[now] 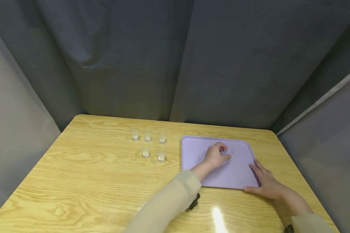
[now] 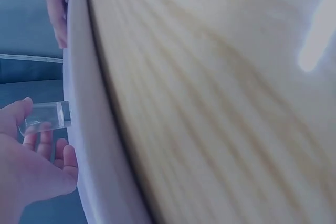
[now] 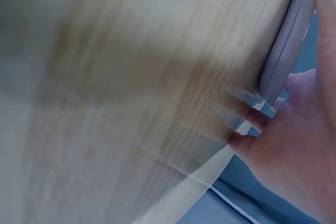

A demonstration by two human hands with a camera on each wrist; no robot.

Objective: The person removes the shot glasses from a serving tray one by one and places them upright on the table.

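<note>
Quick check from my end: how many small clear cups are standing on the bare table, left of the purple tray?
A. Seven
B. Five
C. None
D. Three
B: the head view shows five small clear cups standing in two rows, three behind and two in front, on the wooden table left of the purple tray, while the left hand holds another cup over the tray.
</note>
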